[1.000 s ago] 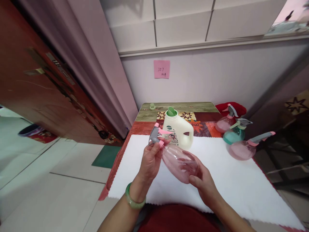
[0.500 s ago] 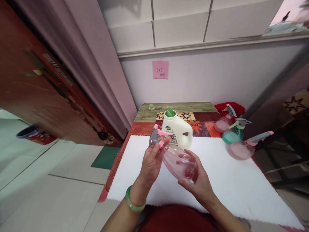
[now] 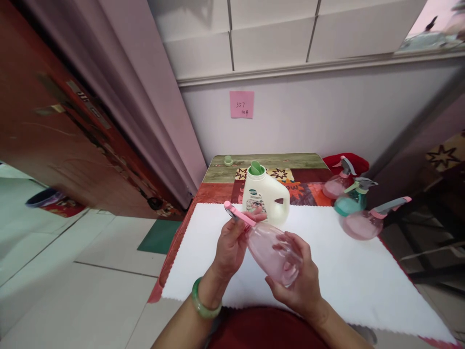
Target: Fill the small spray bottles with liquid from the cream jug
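A clear pink spray bottle (image 3: 267,247) is held tilted above the white cloth, its pink and grey spray head pointing up and left. My left hand (image 3: 230,245) is closed round the neck, just below the trigger head. Around the base, my right hand (image 3: 300,278) grips the bottle with its fingers behind and thumb in front. Right behind the bottle stands a cream jug (image 3: 271,196) with a handle and a printed label; its green inner spout (image 3: 256,168) is uncovered. A small green cap (image 3: 228,160) lies at the table's back left.
Along the table's right side stand a pink spray bottle (image 3: 363,225), a teal spray bottle (image 3: 349,204) and another pink one (image 3: 334,186), all with liquid. A red stool (image 3: 358,162) is behind them. The white cloth (image 3: 203,257) covers the table's front.
The spray bottle has been turned about its length, so the spray head's pink top now faces me. Its base and my right hand have dropped slightly.
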